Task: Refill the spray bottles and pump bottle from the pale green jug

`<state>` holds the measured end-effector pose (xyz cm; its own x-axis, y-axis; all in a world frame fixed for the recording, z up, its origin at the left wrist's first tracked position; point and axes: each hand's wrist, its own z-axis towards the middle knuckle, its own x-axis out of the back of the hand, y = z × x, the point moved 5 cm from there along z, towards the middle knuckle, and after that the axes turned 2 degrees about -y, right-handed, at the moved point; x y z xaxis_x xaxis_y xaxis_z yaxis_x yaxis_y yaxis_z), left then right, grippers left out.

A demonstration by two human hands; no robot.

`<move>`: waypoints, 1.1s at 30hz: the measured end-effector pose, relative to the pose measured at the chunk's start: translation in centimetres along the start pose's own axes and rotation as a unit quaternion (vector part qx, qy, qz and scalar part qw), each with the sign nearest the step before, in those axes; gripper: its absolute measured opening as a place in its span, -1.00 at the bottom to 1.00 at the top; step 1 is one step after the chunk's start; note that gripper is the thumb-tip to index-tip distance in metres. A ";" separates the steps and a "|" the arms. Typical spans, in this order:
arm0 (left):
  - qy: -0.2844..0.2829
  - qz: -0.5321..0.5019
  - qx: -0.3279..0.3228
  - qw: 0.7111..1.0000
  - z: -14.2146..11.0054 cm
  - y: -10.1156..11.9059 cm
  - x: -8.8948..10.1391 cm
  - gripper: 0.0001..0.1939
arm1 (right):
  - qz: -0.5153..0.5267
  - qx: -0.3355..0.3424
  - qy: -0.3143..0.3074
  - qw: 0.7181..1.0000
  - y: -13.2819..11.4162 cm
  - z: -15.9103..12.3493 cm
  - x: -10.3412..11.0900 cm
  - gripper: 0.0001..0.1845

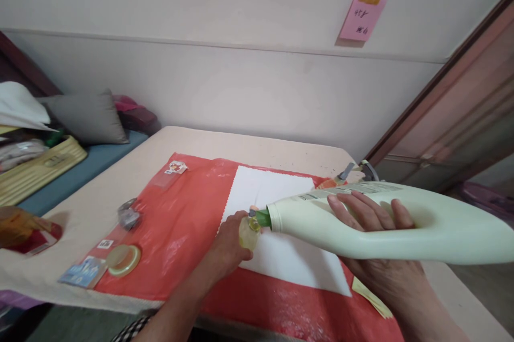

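Observation:
My right hand is wrapped round the handle of a large pale green detergent bottle. The bottle lies nearly level, its green spout pointing left. At the spout, my left hand grips a small clear bottle with some yellowish liquid in it. The spout meets the small bottle's mouth, or nearly so; I cannot tell if they touch. Below both lies a white sheet with a scalloped edge, on a red plastic cover.
On the left of the table are a round lid, a crumpled clear wrapper, a blue packet and a jar with a red label. A yellow cloth or paper lies at right. A pink note hangs on the wall.

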<state>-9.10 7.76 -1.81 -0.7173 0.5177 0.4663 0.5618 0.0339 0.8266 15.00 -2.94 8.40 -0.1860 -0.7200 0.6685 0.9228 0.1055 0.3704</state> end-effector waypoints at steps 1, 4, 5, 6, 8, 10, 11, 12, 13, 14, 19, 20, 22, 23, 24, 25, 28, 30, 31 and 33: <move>-0.001 0.001 -0.002 1.000 0.0 -0.1 0.0 -0.11 | 0.000 0.001 0.000 1.000 0.0 0.0 0.1 -0.31; 0.000 0.004 -0.007 1.000 0.1 -0.3 -0.1 -0.11 | -0.003 0.006 -0.004 1.000 -0.1 0.2 0.1 -0.31; 0.001 0.006 -0.006 1.000 0.1 -0.4 0.0 -0.11 | -0.004 0.005 -0.004 1.000 -0.2 0.2 0.1 -0.31; 0.002 0.008 -0.004 1.000 0.1 -0.4 0.0 -0.10 | -0.004 0.004 -0.004 1.000 -0.2 0.2 0.1 -0.31; 0.001 0.009 -0.002 1.000 0.1 -0.3 0.0 -0.09 | -0.002 0.001 -0.003 1.000 -0.2 0.2 0.0 -0.32; -0.002 0.007 -0.001 1.000 0.0 -0.2 0.0 -0.09 | 0.002 -0.007 -0.001 1.000 -0.2 0.1 0.1 -0.33; -0.004 0.005 0.000 1.000 -0.1 -0.1 0.0 -0.09 | 0.002 -0.008 0.001 1.000 -0.2 0.1 0.1 -0.33; -0.007 0.003 0.003 1.000 -0.1 -0.1 0.0 -0.09 | 0.001 -0.006 0.002 1.000 -0.2 0.1 0.2 -0.33; -0.009 0.001 0.005 1.000 -0.2 -0.1 0.0 -0.09 | -0.001 -0.003 0.001 1.000 -0.2 0.1 0.2 -0.32; -0.010 0.002 0.007 1.000 -0.2 -0.1 0.0 -0.09 | -0.003 0.001 -0.001 1.000 -0.2 0.1 0.3 -0.31; -0.007 0.005 0.008 1.000 0.0 -0.5 -0.1 -0.06 | -0.006 0.006 -0.002 1.000 -0.2 0.2 0.3 -0.31; -0.006 0.006 0.007 1.000 0.0 -0.6 -0.1 -0.06 | -0.004 0.004 0.000 1.000 -0.2 0.2 0.2 -0.32; -0.003 0.010 0.003 1.000 0.1 -0.8 -0.1 -0.07 | 0.000 -0.002 0.000 1.000 -0.1 0.1 0.2 -0.33; 0.000 0.013 0.000 1.000 0.2 -0.9 -0.1 -0.07 | -0.001 0.000 -0.001 1.000 -0.1 0.1 0.2 -0.33; 0.002 0.015 -0.005 1.000 0.2 -0.9 -0.1 -0.08 | -0.005 0.006 0.000 1.000 -0.2 0.2 0.2 -0.33; 0.003 0.017 -0.006 1.000 0.2 -0.9 -0.1 -0.08 | -0.012 0.014 0.001 1.000 -0.2 0.2 0.2 -0.32; -0.002 0.015 -0.004 1.000 0.2 -1.0 -0.1 -0.08 | -0.026 0.026 0.001 0.999 -0.3 0.3 0.4 -0.30; -0.002 0.012 -0.002 1.000 0.3 -1.1 -0.2 -0.07 | -0.023 0.020 -0.002 1.000 -0.3 0.4 0.5 -0.30; -0.001 0.011 -0.004 1.000 0.3 -1.1 -0.2 -0.06 | -0.020 0.018 -0.004 1.000 -0.3 0.4 0.5 -0.31; 0.002 0.012 -0.007 1.000 0.4 -1.2 -0.2 -0.06 | -0.016 0.017 -0.004 1.000 -0.3 0.5 0.6 -0.32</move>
<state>-9.45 7.95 -3.02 -0.7051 0.5144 0.4880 0.5733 0.0085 0.8193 14.42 -3.08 8.96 -0.2189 -0.7177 0.6611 0.9043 0.1053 0.4137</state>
